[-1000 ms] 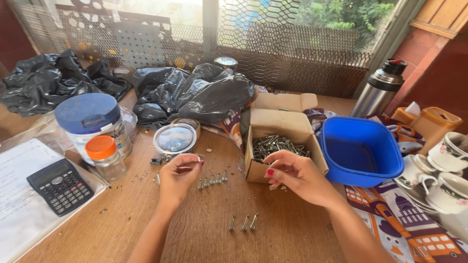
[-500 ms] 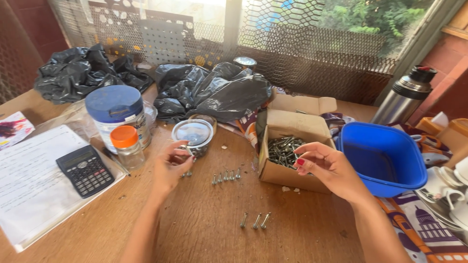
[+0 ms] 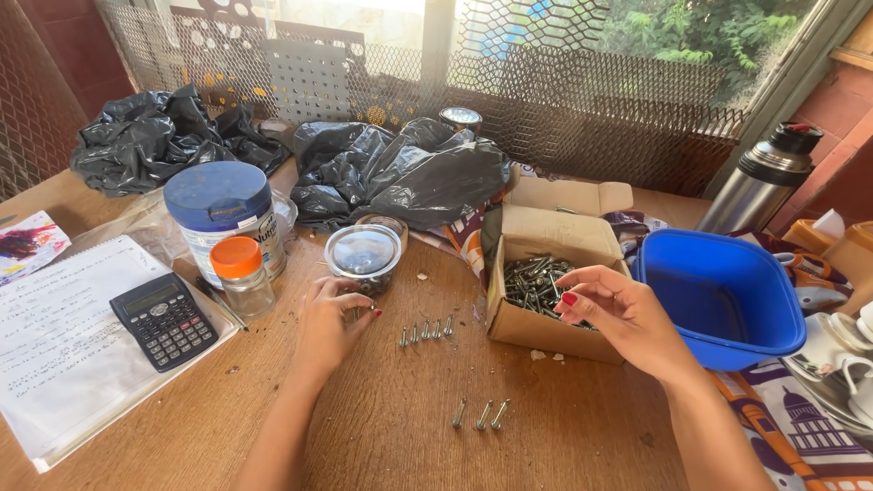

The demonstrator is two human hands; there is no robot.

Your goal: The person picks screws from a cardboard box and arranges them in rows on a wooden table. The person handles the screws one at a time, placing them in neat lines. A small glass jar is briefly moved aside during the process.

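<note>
My left hand (image 3: 332, 320) rests on the wooden table (image 3: 382, 436) just below a clear round container (image 3: 364, 253), fingers curled around what looks like a small screw. A row of several screws (image 3: 426, 332) stands to its right. Over an open cardboard box (image 3: 546, 332) full of screws hovers my right hand (image 3: 620, 314), thumb and forefinger pinching a screw. Three more screws (image 3: 480, 414) lie nearer to me on the table.
A blue plastic tub (image 3: 727, 300) sits right of the box, with a steel flask (image 3: 764, 177) behind it and white cups (image 3: 846, 364) at the far right. To the left are a blue-lidded jar (image 3: 223, 214), an orange-lidded jar (image 3: 238, 273), a calculator (image 3: 164, 318) on paper, and black bags (image 3: 400, 173).
My left hand has moved up toward the clear container. My right hand has lifted from the box's front edge to above the screws inside. The view has shifted.
</note>
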